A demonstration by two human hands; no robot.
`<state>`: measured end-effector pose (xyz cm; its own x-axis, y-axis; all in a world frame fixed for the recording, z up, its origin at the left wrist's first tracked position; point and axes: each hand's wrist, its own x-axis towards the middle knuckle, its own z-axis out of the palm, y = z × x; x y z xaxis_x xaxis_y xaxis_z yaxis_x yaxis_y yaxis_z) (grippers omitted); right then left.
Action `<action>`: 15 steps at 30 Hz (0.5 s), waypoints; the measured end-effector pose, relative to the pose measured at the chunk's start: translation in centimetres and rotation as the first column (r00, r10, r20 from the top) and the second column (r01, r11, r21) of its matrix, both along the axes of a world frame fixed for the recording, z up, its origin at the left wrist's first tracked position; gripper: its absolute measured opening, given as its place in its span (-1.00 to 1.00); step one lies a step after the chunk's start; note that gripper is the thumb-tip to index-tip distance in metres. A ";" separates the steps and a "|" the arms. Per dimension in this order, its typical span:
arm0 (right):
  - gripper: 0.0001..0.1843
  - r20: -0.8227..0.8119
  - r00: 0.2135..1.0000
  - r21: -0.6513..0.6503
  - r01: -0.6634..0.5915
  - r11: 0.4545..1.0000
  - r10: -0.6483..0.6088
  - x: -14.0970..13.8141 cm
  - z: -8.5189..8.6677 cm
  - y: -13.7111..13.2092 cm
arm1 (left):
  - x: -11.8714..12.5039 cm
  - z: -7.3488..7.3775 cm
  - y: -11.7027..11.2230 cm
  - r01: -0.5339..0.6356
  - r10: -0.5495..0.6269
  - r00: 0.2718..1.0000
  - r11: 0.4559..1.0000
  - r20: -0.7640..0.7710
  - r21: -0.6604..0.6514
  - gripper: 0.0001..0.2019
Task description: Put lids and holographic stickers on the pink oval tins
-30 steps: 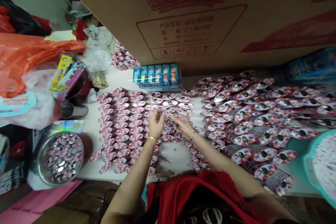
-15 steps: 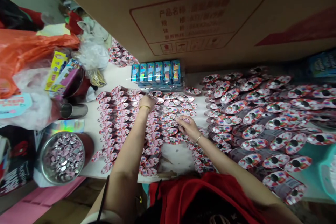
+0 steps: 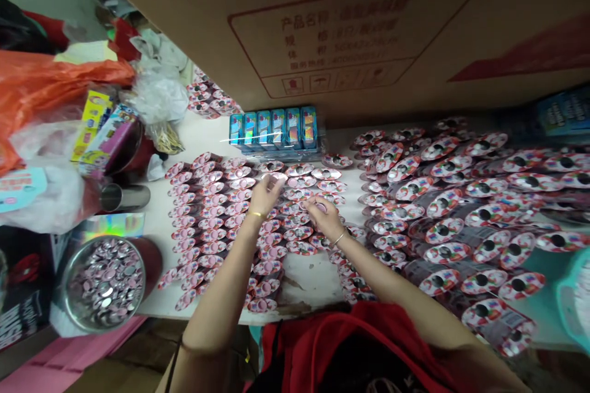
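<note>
Right hand (image 3: 324, 220) pinches a small pink disc (image 3: 321, 207) between thumb and fingertips, just above the cards in the middle of the table. Left hand (image 3: 263, 196) is close beside it, fingers bunched together and tips down at a card (image 3: 275, 177); can't tell if those fingers hold anything. Hands near each other, not touching.

Under and around the hands are rows of overlapping pink-and-white cards (image 3: 216, 215), each with a round blister. Larger block of printed cards (image 3: 442, 221) lies to the right, with dark centres, laid out in loose overlapping rows. More cards in a small heap (image 3: 209, 98) at the far end.

Steel bowl (image 3: 104, 285) at left edge of the table, full of pink discs and silver ones. Row of blue tins (image 3: 274, 129) in clear wrap sits at the far side, by a big cardboard carton (image 3: 350, 31) with red print. Far left: orange bag (image 3: 50, 77), steel cup (image 3: 124, 198), small boxes (image 3: 94, 126). Teal basin (image 3: 574, 307) at right edge. Red top (image 3: 350, 344) across the bottom of view.
</note>
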<state>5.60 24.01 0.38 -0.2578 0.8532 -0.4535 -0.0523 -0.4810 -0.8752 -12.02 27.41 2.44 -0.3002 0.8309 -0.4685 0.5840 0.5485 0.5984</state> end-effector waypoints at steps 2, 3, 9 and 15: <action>-0.67 0.012 1.000 0.071 0.026 0.997 -0.026 -0.4 -0.1 0.5 | 1.3 0.3 -2.1 -0.025 0.024 0.930 1.000 0.368 -0.001 -0.57; -0.67 0.007 0.999 0.085 0.033 0.996 -0.034 -0.7 -0.2 0.6 | 1.8 0.3 -2.8 -0.038 0.040 0.874 0.999 0.484 -0.013 -0.58; -0.66 -0.121 0.990 -0.075 0.070 0.995 -0.079 -2.4 0.1 0.8 | 1.6 0.3 -1.7 -0.143 0.147 0.758 0.988 0.635 -0.058 -0.64; -0.61 -0.200 0.971 -0.109 0.112 0.988 -0.132 -2.6 -0.1 0.8 | 0.3 0.1 1.2 0.012 0.058 0.825 0.993 0.561 -0.120 -0.73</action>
<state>2.95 24.86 0.28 -0.2511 0.8388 -0.4831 -0.2903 -0.5414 -0.7891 -11.75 28.63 2.50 0.0265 0.7581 -0.6516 0.1509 0.6414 0.7522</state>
